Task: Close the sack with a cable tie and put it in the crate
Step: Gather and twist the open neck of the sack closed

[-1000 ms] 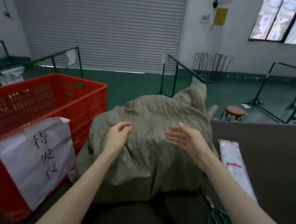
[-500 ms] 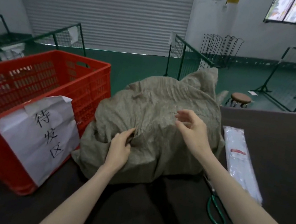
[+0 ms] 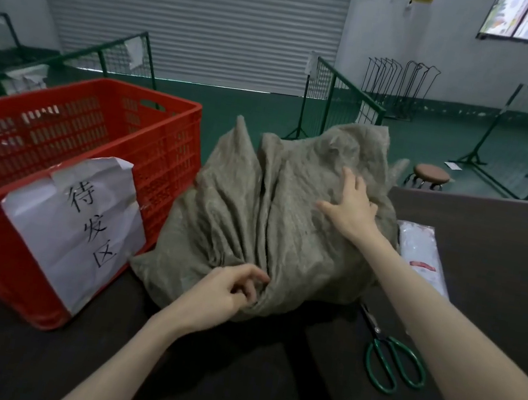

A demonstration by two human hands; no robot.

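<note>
A bulky grey-green woven sack (image 3: 246, 217) lies on the dark table in the middle of the view. My left hand (image 3: 223, 293) is shut on a gathered fold of the sack at its near edge. My right hand (image 3: 351, 206) lies flat on the sack's upper right side with its fingers spread. A red plastic crate (image 3: 66, 148) stands to the left of the sack, with a white paper sign (image 3: 79, 222) taped to its front. A clear packet of white cable ties (image 3: 419, 255) lies to the right of the sack.
Green-handled scissors (image 3: 393, 358) lie on the dark table (image 3: 260, 389) at the right, near my right forearm. Behind the table are a green floor, wire fence panels (image 3: 337, 97), a small round stool (image 3: 431, 174) and a closed roller shutter.
My left hand has slid down to the sack's near edge and closed on a bunch of fabric. My right hand has reached farther up and flattened on the sack.
</note>
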